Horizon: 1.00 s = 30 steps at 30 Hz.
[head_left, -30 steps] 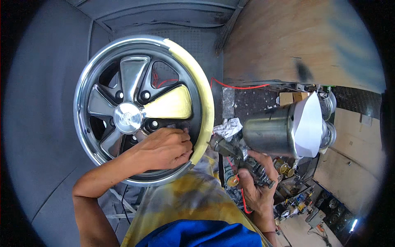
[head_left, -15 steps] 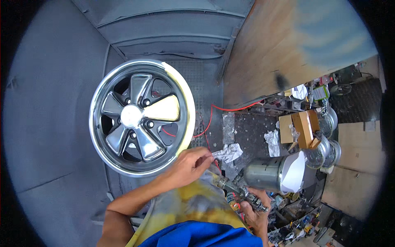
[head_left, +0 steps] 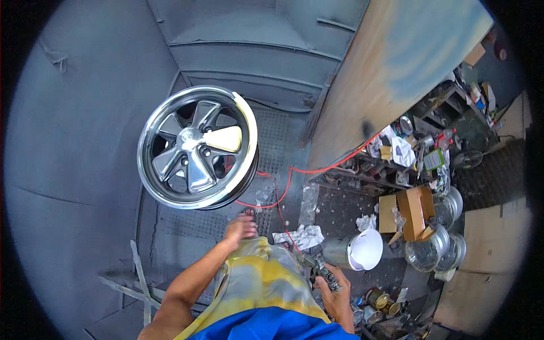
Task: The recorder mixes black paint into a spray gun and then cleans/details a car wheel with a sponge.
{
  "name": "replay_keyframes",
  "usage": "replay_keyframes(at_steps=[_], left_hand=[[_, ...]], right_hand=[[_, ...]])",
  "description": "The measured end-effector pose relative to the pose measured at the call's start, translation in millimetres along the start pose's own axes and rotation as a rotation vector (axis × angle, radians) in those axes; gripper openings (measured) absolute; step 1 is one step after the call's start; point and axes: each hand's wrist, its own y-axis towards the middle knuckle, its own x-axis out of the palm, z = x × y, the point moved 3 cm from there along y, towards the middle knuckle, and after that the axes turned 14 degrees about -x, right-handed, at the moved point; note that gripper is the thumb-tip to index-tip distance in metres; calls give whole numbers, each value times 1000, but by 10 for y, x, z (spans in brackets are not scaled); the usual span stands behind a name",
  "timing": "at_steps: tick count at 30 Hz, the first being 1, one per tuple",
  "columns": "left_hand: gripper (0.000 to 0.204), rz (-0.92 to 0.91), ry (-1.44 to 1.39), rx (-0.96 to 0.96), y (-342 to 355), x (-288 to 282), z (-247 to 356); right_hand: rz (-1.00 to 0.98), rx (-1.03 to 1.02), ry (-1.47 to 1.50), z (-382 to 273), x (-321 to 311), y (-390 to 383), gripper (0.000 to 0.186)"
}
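Observation:
My right hand (head_left: pixel 335 290) grips a spray gun (head_left: pixel 322 273) at the lower right. The gun's metal cup (head_left: pixel 338 251), topped with a white round cover (head_left: pixel 365 250), leans to the right. My left hand (head_left: pixel 241 228) is empty, slightly blurred, its fingers loosely stretched. It is below a polished five-spoke wheel rim (head_left: pixel 199 171) and apart from it. One spoke (head_left: pixel 224 139) and the right part of the rim's lip look yellowish. What holds the wheel up is hidden behind it.
A red hose (head_left: pixel 334 168) loops over the floor behind the wheel. White crumpled paper (head_left: pixel 300 237) lies near my feet. To the right are a cardboard box (head_left: pixel 415 212), several other wheels (head_left: pixel 426 252) and a cluttered shelf (head_left: pixel 396 175). A wooden panel (head_left: pixel 396 62) stands beyond.
My left hand has drawn away from the wheel's lower edge, down and to the left. My right hand and the spray gun have lowered slightly. The whole view has shifted.

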Motion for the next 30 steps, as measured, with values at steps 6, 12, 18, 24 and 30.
replay_keyframes(at_steps=[6,12,18,24,30], left_hand=[[60,143,-920,153,332,-957,-44],[56,92,-1056,345,80,-903,359],[56,79,-1053,252,154,-1073,340],[56,145,-941,295,264,-1553,244],[42,324,-1110,316,-107,-1753,541]], right_hand=[[17,-71,-197,619,-28,-112,38],[14,-32,-92,1163,95,-126,38],[-36,19,-80,1193,338,165,38],[-70,-99,-181,1419,491,476,34],[-56,130,-34,1049,640,874,37]])
